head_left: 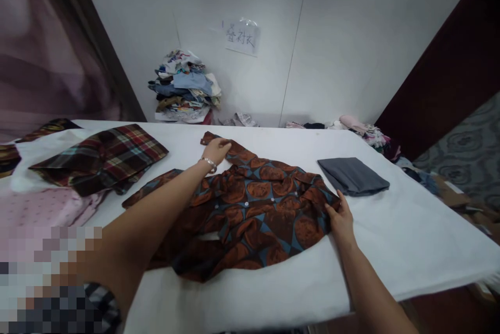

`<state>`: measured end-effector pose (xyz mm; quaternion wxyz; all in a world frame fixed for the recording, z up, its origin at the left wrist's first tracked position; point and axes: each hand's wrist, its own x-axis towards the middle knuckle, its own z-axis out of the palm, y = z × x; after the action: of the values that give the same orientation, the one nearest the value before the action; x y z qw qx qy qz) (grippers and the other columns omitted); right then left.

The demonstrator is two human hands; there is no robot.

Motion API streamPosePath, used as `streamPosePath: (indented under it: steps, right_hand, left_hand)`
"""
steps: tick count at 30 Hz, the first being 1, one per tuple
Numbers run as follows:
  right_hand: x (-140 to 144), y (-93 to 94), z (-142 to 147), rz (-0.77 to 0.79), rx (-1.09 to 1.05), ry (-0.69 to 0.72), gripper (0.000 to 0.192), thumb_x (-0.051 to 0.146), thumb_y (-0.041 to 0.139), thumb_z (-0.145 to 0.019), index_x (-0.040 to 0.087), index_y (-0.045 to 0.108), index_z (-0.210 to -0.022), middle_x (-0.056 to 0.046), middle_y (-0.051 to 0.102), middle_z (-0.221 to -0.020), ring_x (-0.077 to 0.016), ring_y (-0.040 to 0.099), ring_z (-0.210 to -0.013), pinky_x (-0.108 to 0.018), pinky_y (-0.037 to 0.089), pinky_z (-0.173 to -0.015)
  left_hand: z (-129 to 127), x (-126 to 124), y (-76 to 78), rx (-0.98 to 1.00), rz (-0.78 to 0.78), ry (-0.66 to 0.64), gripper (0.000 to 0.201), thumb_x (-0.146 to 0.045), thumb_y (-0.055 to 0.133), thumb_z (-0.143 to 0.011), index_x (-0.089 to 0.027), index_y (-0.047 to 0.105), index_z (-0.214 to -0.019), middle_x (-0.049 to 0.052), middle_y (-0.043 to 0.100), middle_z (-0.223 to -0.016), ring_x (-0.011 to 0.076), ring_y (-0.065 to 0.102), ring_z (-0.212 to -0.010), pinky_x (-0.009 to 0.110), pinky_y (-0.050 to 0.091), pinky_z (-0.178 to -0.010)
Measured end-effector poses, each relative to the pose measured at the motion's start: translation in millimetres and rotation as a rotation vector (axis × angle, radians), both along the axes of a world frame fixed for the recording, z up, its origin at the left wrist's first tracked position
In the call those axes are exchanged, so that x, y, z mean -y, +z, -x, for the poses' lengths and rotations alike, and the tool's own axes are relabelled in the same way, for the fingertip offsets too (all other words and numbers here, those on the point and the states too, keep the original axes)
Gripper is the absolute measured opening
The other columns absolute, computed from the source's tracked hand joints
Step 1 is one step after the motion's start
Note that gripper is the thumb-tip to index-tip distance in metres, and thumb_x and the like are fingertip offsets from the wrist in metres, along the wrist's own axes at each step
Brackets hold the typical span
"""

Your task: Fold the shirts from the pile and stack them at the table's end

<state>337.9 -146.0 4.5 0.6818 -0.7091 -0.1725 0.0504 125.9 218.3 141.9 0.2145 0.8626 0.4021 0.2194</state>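
A brown and rust-orange shirt (258, 190) with blue patches and white buttons lies spread, wrinkled, on a white-covered table (406, 250). My left hand (216, 151), with a bracelet at the wrist, reaches across it and is closed on the far sleeve near the cuff. Over on the right, my right hand (340, 218) pinches the shirt's edge between thumb and fingers. My left forearm hides part of the shirt's left side. Just beyond my right hand rests a folded dark grey garment (353, 175).
A plaid shirt (125, 154) and a pink dotted garment (50, 201) lie at the left. Behind the table a tall clothes pile (185, 86) leans by the wall, below a handwritten paper sign (242, 37). More clothes (367, 131) are heaped beyond the right back edge.
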Motion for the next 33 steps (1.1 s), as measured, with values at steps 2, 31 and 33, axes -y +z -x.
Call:
streamPosePath:
  steps: [2,31,33]
  right_hand:
    - [-1,2.6,1,-0.015,-0.029,-0.022,0.078,0.035,0.070,-0.068,0.019,0.045,-0.140,-0.003,0.062,-0.095,-0.0173,0.058,-0.080,-0.031,0.051,-0.072]
    - [-6,57.3,137,0.319,0.435,0.871,0.070,0.038,0.068,-0.078,0.029,0.044,-0.143,-0.007,0.049,-0.144,-0.0271,0.042,-0.134,-0.051,0.030,-0.112]
    - [-14,56.9,169,0.326,0.514,0.928,0.079,0.036,0.073,-0.072,0.030,0.042,-0.144,-0.005,0.042,-0.149,-0.0285,0.034,-0.139,-0.054,0.020,-0.116]
  left_hand:
    - [19,23,-15.1,-0.039,0.045,-0.106,0.035,-0.040,0.047,-0.092,-0.015,0.066,-0.107,0.005,0.071,-0.097,0.0191,0.063,-0.091,0.029,0.048,-0.084]
    - [193,193,-38.9,0.047,-0.170,-0.261,0.020,-0.022,0.046,-0.086,-0.022,0.065,-0.093,0.003,0.070,-0.083,0.0190,0.064,-0.078,0.033,0.049,-0.077]
    - [183,210,-31.6,0.133,-0.045,-0.273,0.019,-0.023,0.047,-0.085,-0.022,0.064,-0.095,0.001,0.070,-0.083,0.0169,0.064,-0.077,0.029,0.049,-0.074]
